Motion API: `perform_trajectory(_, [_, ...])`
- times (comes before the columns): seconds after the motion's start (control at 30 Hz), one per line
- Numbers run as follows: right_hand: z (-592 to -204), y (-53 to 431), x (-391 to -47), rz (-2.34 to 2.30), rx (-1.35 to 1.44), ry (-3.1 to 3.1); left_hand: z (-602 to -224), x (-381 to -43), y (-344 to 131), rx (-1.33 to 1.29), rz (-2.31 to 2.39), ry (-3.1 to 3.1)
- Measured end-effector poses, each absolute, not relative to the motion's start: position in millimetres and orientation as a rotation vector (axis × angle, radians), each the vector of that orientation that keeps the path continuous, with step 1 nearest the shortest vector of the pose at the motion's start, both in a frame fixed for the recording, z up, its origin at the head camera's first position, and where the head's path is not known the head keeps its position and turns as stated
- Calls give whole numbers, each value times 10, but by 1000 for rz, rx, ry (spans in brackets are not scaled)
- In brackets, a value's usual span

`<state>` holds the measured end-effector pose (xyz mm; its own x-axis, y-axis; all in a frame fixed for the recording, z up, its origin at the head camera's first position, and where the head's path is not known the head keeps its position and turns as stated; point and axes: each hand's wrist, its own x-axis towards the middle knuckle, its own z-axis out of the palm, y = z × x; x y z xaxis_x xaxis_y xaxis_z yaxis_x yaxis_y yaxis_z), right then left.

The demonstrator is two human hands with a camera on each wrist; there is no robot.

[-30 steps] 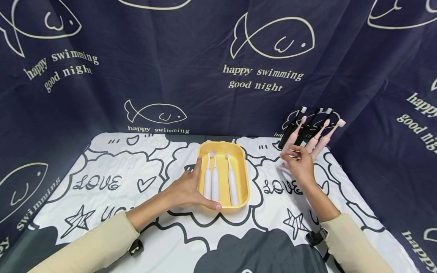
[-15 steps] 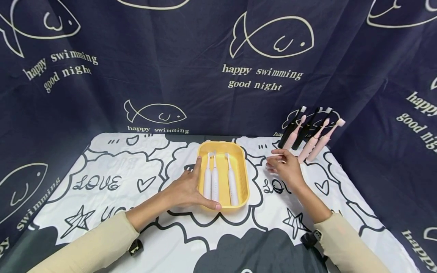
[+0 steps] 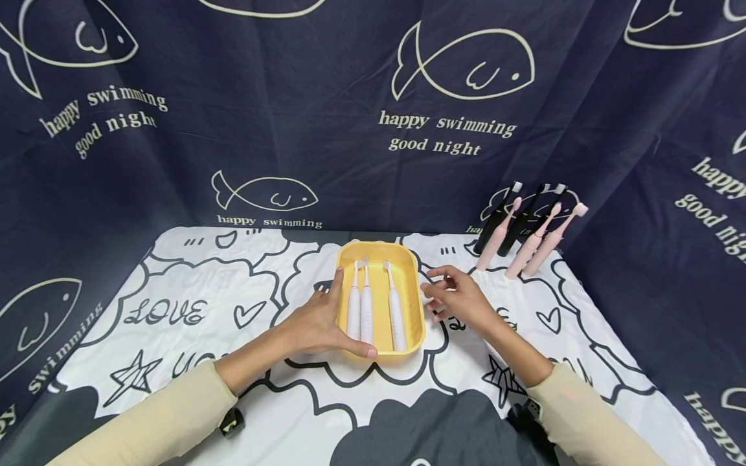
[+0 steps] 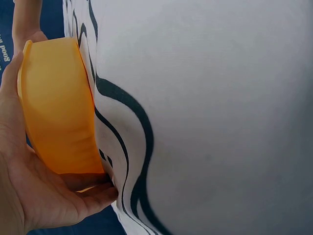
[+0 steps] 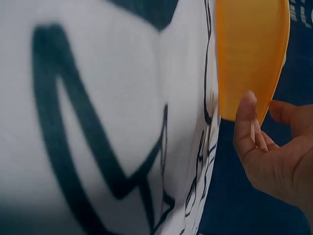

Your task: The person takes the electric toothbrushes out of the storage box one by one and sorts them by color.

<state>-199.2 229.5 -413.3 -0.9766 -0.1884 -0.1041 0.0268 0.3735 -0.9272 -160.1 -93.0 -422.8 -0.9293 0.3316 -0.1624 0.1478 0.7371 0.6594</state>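
A yellow tray (image 3: 415,310) sits mid-table in the head view, with three white electric toothbrushes (image 3: 396,317) lying in it, heads toward the back. My left hand (image 3: 317,327) grips its left side, the thumb at the front corner and the fingers along the side wall. In the left wrist view this hand (image 4: 44,191) spans the yellow tray wall (image 4: 58,107). My right hand (image 3: 460,299) is at the tray's right rim, fingers loosely bent, holding nothing. The right wrist view shows its fingertips (image 5: 247,105) right by the tray wall (image 5: 249,54).
Three pink toothbrushes (image 3: 533,249) stand upright at the back right. Black toothbrushes (image 3: 492,230) stand close behind them, partly hidden. A white patterned cloth (image 3: 192,349) covers the table, and a dark blue curtain (image 3: 326,116) hangs behind and at the sides.
My right hand has come away from the left pink toothbrush, leaving it standing, and moved left to the tray's right rim. The left hand and tray have stayed put.
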Motion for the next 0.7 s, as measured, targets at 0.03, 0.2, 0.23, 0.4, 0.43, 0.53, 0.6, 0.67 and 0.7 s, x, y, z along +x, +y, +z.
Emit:
perform_trajectory(0.03, [-4134, 2276, -1976, -1634, -162, 2437, -4230, -1600, -930, 376, 983, 2668])
perform_trajectory(0.2, [-4149, 2183, -1891, -1549, -195, 2435, -4233, -1599, -928, 360, 963, 2673])
perform_trajectory(0.23, [-4156, 2164, -1870, -1528, -196, 2436, -4232, -1597, -925, 356, 955, 2675])
perform_trajectory(0.4, [-4177, 2061, -1784, -1392, -220, 2474, -4233, -1600, -922, 359, 936, 2679])
perform_trajectory(0.43, [-4175, 2039, -1772, -1358, -223, 2489, -4235, -1601, -923, 366, 939, 2677])
perform_trajectory(0.53, [-4166, 1976, -1748, -1222, -233, 2549, -4239, -1605, -928, 391, 953, 2674])
perform_trajectory(0.6, [-4168, 1941, -1732, -1129, -259, 2588, -4240, -1607, -931, 405, 965, 2672])
perform_trajectory(0.67, [-4179, 1915, -1722, -1072, -296, 2612, -4243, -1607, -934, 414, 970, 2672])
perform_trajectory(0.7, [-4184, 1907, -1717, -1046, -313, 2623, -4244, -1607, -936, 417, 970, 2674])
